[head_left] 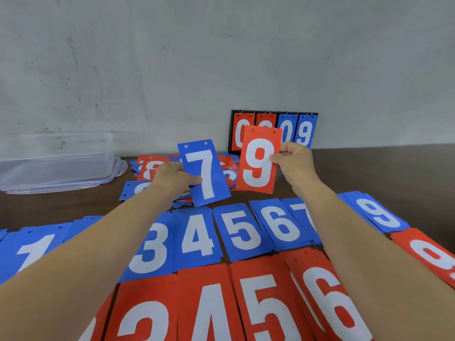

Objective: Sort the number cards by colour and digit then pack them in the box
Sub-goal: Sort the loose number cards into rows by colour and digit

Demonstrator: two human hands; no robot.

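Observation:
My left hand [172, 179] pinches a blue 7 card [205, 173] by its left edge, upright above the table. My right hand [294, 159] pinches a red 9 card [258, 161] by its right edge, beside the blue 7. Behind them lies an unsorted heap of red and blue cards [145, 168]. In front, a row of blue piles shows 1 [32, 252], 3 [150, 249], 4 [198, 233], 5 [242, 231], 6 [279, 223], 7 [301, 212] and 9 [376, 214]. Nearer me a red row shows 4 [209, 313], 5 [266, 306], 6 [327, 301] and 9 [433, 257]. My arms hide some piles.
A clear plastic box [54, 161] with its lid stands at the back left against the wall. A flip scoreboard [304, 130] with red and blue digits leans on the wall at the back, behind the red 9. Bare brown table [394, 168] shows at the right.

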